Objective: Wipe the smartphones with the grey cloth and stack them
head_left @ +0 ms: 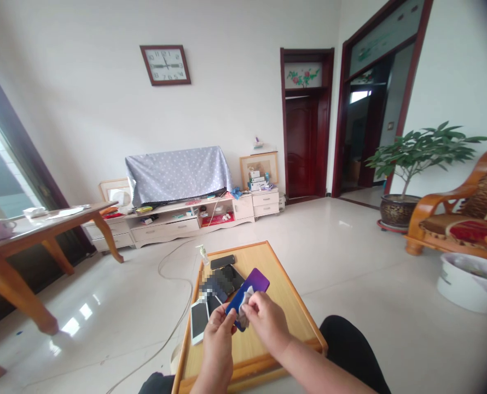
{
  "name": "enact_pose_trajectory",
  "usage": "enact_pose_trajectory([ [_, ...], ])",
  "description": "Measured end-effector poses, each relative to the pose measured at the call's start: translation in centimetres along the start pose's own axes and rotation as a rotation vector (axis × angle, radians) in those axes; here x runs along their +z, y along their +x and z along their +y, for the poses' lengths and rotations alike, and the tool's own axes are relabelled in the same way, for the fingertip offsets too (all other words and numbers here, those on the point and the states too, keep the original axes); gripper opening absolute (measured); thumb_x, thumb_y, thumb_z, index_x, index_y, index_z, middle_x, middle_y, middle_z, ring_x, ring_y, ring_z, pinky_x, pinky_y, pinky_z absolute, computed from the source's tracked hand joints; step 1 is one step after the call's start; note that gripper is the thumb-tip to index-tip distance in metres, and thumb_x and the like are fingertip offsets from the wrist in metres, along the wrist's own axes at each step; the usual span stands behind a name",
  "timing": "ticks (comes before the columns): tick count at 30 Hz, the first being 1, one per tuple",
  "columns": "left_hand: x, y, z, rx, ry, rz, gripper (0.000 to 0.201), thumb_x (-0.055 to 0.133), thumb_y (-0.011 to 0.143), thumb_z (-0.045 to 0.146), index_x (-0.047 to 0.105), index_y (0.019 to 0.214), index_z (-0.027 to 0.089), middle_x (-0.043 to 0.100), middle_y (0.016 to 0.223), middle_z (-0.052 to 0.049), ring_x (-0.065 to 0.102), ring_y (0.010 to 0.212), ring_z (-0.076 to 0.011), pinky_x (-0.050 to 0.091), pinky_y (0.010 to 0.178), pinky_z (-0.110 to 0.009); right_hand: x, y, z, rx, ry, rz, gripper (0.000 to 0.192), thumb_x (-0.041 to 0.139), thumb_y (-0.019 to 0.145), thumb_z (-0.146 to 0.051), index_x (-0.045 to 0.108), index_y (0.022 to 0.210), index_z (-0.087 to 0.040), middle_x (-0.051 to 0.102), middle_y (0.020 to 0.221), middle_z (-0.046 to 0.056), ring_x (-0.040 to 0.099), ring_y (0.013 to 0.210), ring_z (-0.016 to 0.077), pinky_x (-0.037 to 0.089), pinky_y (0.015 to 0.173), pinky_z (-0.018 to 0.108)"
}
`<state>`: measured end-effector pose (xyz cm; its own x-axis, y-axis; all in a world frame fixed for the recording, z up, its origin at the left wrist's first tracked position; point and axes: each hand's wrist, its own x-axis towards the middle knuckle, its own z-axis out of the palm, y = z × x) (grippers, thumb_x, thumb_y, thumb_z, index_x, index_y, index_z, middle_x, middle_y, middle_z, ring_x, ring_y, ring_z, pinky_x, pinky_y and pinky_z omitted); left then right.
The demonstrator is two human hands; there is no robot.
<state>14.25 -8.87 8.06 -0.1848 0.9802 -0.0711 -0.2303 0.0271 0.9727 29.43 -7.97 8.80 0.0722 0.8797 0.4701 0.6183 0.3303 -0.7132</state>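
Note:
My left hand (220, 330) grips the lower end of a blue-to-purple phone (260, 279), which is tilted above the small wooden table (285, 306). In the fingers of my right hand (268, 317) is a crumpled pale grey cloth (245, 307), pressed against the phone's coloured surface. The lower part of the phone is partly hidden by the cloth and my fingers. Beyond my left hand a white phone (199, 322) with a dark screen lies on the table. Several dark phones lie farther back, among them a black phone (222, 262) near the far edge.
A clear pump bottle (203, 255) stands at the table's far left corner. A cable (173, 328) runs along the floor on the left. A larger wooden table (42, 232) stands at left, a white tub (469, 282) and wooden sofa (436, 205) at right. My knees flank the small table.

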Motion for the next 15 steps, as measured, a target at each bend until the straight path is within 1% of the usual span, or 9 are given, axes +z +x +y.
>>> enact_pose_trajectory([
  [2,-0.1,-0.1,0.1,0.007,0.049,-0.006,0.049,0.079,0.066,0.053,0.067,0.101,0.02,0.068,0.088,-0.001,0.058,0.074,-0.0134,0.041,0.067,-0.025,-0.9,1.9,0.3,0.093,0.003,0.073,0.022,0.053,0.092,-0.045,0.058,0.083,-0.025,0.066,0.084,-0.002,0.061,0.069,0.0152,0.037,0.059,0.025],
  [4,0.0,-0.3,0.2,0.006,0.076,-0.004,0.048,0.078,0.067,0.053,0.068,0.101,0.021,0.069,0.089,-0.001,0.057,0.075,-0.0132,0.04,0.067,-0.024,-1.4,3.2,0.4,0.134,-0.008,0.122,0.021,0.053,0.092,-0.044,0.058,0.085,-0.025,0.067,0.085,-0.001,0.061,0.07,0.0154,0.037,0.059,0.025],
  [6,0.2,-0.5,0.4,0.012,0.076,-0.002,0.049,0.078,0.066,0.054,0.069,0.101,0.021,0.068,0.088,-0.001,0.056,0.072,-0.0125,0.039,0.066,-0.024,-1.2,3.1,0.0,0.089,-0.01,0.098,0.018,0.053,0.092,-0.042,0.059,0.087,-0.025,0.067,0.085,-0.001,0.061,0.071,0.0151,0.037,0.06,0.024],
  [9,0.5,-0.6,0.6,0.045,0.063,-0.024,0.05,0.079,0.067,0.052,0.069,0.103,0.02,0.068,0.084,0.0,0.051,0.067,-0.0108,0.037,0.063,-0.024,-0.2,1.4,-1.0,-0.056,0.002,0.001,0.016,0.052,0.093,-0.038,0.06,0.086,-0.025,0.068,0.084,-0.001,0.062,0.072,0.0147,0.036,0.062,0.024],
  [10,0.5,-0.5,0.7,0.05,0.061,-0.03,0.049,0.08,0.066,0.052,0.07,0.103,0.02,0.067,0.082,0.001,0.05,0.065,-0.0103,0.037,0.062,-0.024,-0.1,1.1,-1.0,-0.073,0.007,-0.01,0.017,0.051,0.093,-0.037,0.06,0.085,-0.025,0.068,0.084,-0.001,0.062,0.072,0.0146,0.036,0.062,0.024],
  [11,0.5,-0.4,0.8,0.05,0.059,-0.029,0.048,0.08,0.066,0.052,0.07,0.101,0.02,0.066,0.08,0.002,0.049,0.064,-0.01,0.036,0.061,-0.024,-0.1,1.1,-0.9,-0.061,0.013,-0.002,0.019,0.05,0.094,-0.037,0.06,0.084,-0.025,0.068,0.083,-0.001,0.062,0.071,0.0146,0.036,0.062,0.025],
  [13,0.2,-0.1,0.9,0.037,0.051,-0.009,0.047,0.081,0.064,0.051,0.07,0.097,0.02,0.065,0.077,0.002,0.05,0.064,-0.01,0.035,0.061,-0.024,-0.7,1.9,-0.1,0.042,0.048,0.061,0.022,0.05,0.093,-0.042,0.061,0.084,-0.025,0.069,0.079,-0.001,0.061,0.067,0.0147,0.035,0.06,0.025],
  [15,-0.1,0.1,1.1,0.025,0.024,0.025,0.048,0.082,0.063,0.051,0.07,0.097,0.02,0.066,0.08,0.001,0.053,0.066,-0.0113,0.036,0.062,-0.024,-1.5,3.5,1.2,0.185,0.154,0.143,0.026,0.057,0.088,-0.05,0.061,0.083,-0.025,0.069,0.079,0.0,0.061,0.067,0.016,0.036,0.059,0.026],
])
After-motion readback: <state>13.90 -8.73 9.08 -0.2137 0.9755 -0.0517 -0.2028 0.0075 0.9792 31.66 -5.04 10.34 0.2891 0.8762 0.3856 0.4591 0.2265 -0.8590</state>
